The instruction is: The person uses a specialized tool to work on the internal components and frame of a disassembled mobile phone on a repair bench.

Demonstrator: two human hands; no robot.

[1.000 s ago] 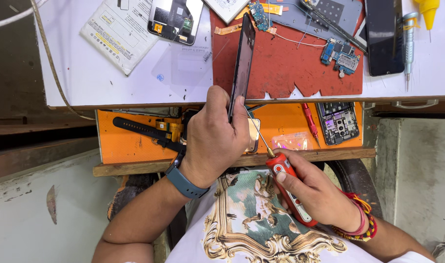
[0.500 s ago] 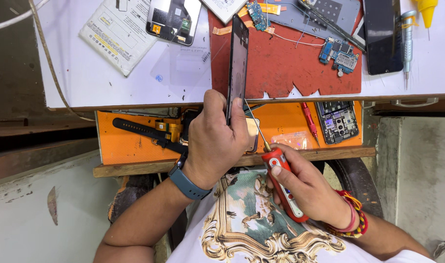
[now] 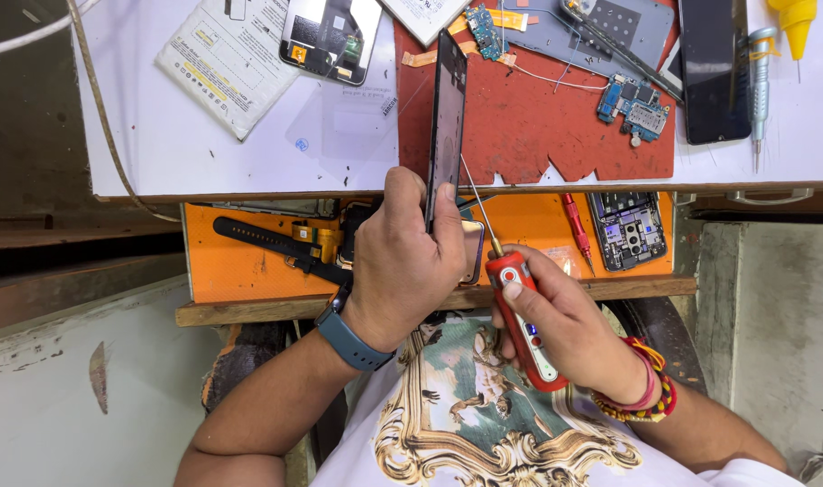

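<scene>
My left hand (image 3: 407, 257) grips a black phone frame (image 3: 447, 117) by its lower end and holds it edge-on, nearly upright over the white bench's front edge. A blue watch band is on that wrist. My right hand (image 3: 569, 320) holds a red and white electric screwdriver (image 3: 520, 316). Its thin shaft points up and left, and the tip meets the phone frame's right side about midway up. Beaded bracelets circle the right wrist.
A red work mat (image 3: 538, 126) on the white bench (image 3: 159, 144) carries circuit boards (image 3: 632, 104) and a grey back cover. A black phone (image 3: 713, 68), a silver screwdriver (image 3: 761, 81) and another opened phone (image 3: 326, 36) lie around. An orange drawer (image 3: 249, 266) below holds tools and a phone part (image 3: 626, 230).
The phone frame has turned more upright and shifted slightly left. The screwdriver has moved up and left, and its tip now reaches the frame's side.
</scene>
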